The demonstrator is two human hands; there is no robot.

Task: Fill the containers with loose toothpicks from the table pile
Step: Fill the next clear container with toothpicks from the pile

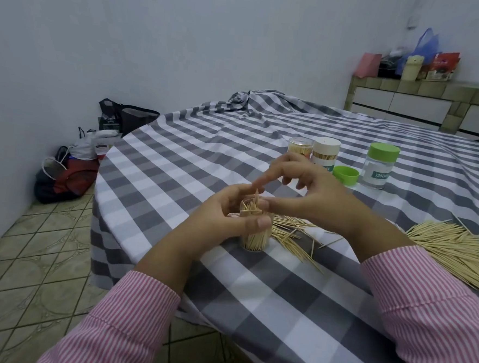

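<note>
1. Pale walls and a tiled floor are seen around a round table (295, 298) covered with a grey and white checked cloth; bags (72, 169) are heaped on the floor by the wall at the left, and a low cabinet (402, 105) with more bags on top stands at the back right.
2. Near the table's front edge a clear container (254, 243) is stood upright, already packed with toothpicks, a few of which stick out crookedly above its rim.
3. The container is gripped by the left hand (230, 209), whose fingers are curled around the far side and whose thumb is pressed across the near side; the forearm, in a pink and white striped sleeve, is angled up from the lower left.
4. The right hand (314, 192) is held over the container's mouth, with thumb and forefinger closed on the tips of the protruding toothpicks (256, 197), while the other fingers are lifted and fanned out; the wrist is bent and the striped sleeve comes in from the lower right.
5. Just to the right of the container a small scatter of loose toothpicks (294, 236) is spread on the cloth, and a much larger pile (454, 253) is laid farther right, near the right forearm.
6. Farther back, three more containers are grouped: a clear one (300, 147) filled with toothpicks, a white-capped one (326, 153) touching it, and, set apart at the right, a green-capped one (379, 165).
7. A loose green lid (345, 175) is set between the white-capped and green-capped containers.
</note>
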